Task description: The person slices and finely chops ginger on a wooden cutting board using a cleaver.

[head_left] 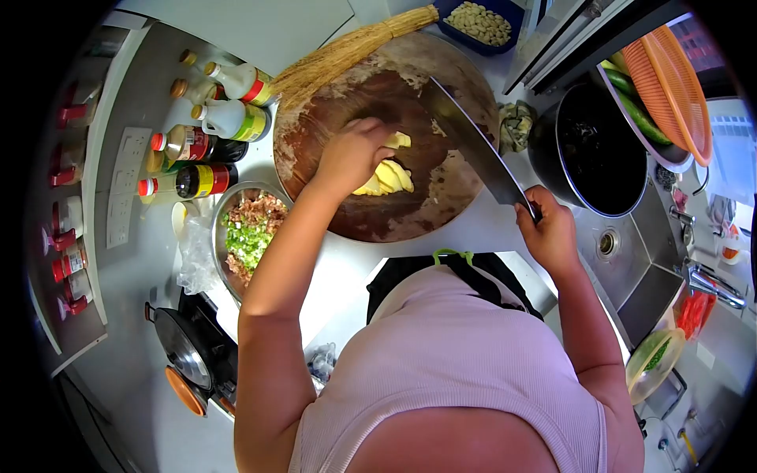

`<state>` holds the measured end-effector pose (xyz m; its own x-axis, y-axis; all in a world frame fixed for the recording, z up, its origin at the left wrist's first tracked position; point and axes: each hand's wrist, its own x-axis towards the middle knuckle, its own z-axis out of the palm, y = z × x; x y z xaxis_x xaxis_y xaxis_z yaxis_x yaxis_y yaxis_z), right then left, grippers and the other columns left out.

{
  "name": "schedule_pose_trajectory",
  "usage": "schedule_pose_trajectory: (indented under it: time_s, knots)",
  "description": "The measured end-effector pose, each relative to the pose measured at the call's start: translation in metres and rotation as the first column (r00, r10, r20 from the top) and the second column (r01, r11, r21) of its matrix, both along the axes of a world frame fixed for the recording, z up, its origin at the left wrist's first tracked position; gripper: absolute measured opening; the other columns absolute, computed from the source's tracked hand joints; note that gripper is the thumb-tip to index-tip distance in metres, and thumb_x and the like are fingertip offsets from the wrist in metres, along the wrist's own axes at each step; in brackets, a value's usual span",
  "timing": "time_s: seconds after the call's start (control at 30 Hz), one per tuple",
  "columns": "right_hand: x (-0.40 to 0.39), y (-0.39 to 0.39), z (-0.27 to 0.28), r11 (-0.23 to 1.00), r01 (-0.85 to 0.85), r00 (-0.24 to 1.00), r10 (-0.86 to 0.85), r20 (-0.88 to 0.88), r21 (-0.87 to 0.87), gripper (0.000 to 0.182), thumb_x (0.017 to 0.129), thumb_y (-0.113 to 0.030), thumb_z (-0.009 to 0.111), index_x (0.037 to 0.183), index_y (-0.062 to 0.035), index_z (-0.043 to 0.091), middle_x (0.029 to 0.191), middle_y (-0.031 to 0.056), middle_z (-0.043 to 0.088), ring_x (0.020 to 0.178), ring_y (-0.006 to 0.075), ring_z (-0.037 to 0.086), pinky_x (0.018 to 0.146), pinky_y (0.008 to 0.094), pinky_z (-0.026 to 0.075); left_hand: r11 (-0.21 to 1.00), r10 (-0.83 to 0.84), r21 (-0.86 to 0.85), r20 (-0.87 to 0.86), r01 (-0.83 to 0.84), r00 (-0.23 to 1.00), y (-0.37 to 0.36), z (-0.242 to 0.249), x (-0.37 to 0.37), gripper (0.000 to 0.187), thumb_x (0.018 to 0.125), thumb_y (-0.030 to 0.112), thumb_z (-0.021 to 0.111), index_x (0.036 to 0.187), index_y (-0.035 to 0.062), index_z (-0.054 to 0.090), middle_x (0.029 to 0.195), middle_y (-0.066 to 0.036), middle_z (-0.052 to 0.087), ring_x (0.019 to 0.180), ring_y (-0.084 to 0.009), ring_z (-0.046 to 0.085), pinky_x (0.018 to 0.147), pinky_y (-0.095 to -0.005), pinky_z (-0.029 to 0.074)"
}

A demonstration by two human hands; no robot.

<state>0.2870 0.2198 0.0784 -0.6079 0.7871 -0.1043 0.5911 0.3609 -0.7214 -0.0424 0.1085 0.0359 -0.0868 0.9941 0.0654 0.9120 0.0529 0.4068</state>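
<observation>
My right hand [550,231] is closed round the handle of a large cleaver [477,150]. Its broad dark blade slants up and left over the right part of a round wooden chopping board [449,205]. Pale yellow slices [386,179], which look like peeled ginger, lie in a small overlapping pile near the board's middle. Just above them is my left hand [359,154], its fingers curled in at a separate ginger piece [399,140]. Thumb and fingers appear to pinch that piece, though the hand partly hides the contact. The blade is apart from the slices.
A steel bowl [218,236] of minced meat and chopped green onion stands left of the board. Several sauce bottles [206,181] are beyond it. A straw brush [347,55] rests across the board's far edge. At right are a dark pot [603,150] and a sink [619,264].
</observation>
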Motion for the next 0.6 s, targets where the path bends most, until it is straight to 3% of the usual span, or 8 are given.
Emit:
schedule_pose_trajectory:
  time_s: [0.07,0.17,0.3,0.5,0.6]
  knots:
    - [-0.003,0.000,-0.001,1.000,-0.006,1.000,0.006,-0.003,-0.002,0.012,0.084,-0.010,0.069,0.089,-0.0072,0.058,0.064,0.0142,0.061,0.061,0.0361,0.062,0.056,0.0407,0.047,0.991,-0.084,-0.105,0.034,0.087,0.996,-0.009,0.025,-0.001,0.035,0.081,0.014,0.069,0.117,0.0128,0.069,0.116,-0.009,0.065,0.110,-0.0310,0.059,0.096,-0.0412,0.048]
    - [-0.007,0.001,-0.002,0.999,-0.031,0.999,0.032,0.004,-0.022,0.011,0.084,-0.011,0.068,0.089,-0.0076,0.059,0.066,0.0149,0.061,0.063,0.0373,0.063,0.058,0.0418,0.048,0.966,-0.216,-0.158,-0.070,0.203,0.974,-0.011,0.020,0.008,0.038,0.080,0.012,0.069,0.118,0.0135,0.068,0.115,-0.008,0.065,0.113,-0.0289,0.058,0.097,-0.0397,0.047]
    - [-0.013,0.001,-0.004,0.998,-0.049,0.999,0.050,0.017,-0.035,0.011,0.084,-0.012,0.068,0.089,-0.0080,0.059,0.067,0.0160,0.061,0.066,0.0384,0.063,0.059,0.0430,0.048,0.953,-0.218,-0.238,-0.107,0.188,0.970,-0.010,0.006,0.006,0.031,0.077,0.009,0.072,0.108,0.0116,0.068,0.109,-0.007,0.065,0.112,-0.0286,0.058,0.095,-0.0400,0.048]
    - [-0.013,-0.002,0.000,0.998,-0.062,0.997,0.062,0.036,-0.002,0.011,0.084,-0.012,0.068,0.089,-0.0081,0.060,0.068,0.0162,0.061,0.065,0.0388,0.063,0.059,0.0433,0.048,0.959,-0.125,-0.241,0.120,0.151,0.985,-0.020,0.002,-0.005,0.024,0.077,0.008,0.073,0.100,0.0098,0.064,0.104,-0.010,0.066,0.105,-0.0324,0.060,0.089,-0.0441,0.049]
    - [-0.010,-0.001,-0.003,0.999,-0.054,0.998,0.054,0.026,0.002,0.011,0.084,-0.012,0.068,0.089,-0.0083,0.059,0.067,0.0159,0.062,0.065,0.0389,0.063,0.059,0.0434,0.048,0.959,-0.131,-0.226,0.186,0.172,0.974,-0.022,0.003,-0.008,0.027,0.077,0.004,0.072,0.103,0.0054,0.063,0.105,-0.013,0.064,0.102,-0.0373,0.059,0.090,-0.0446,0.048]
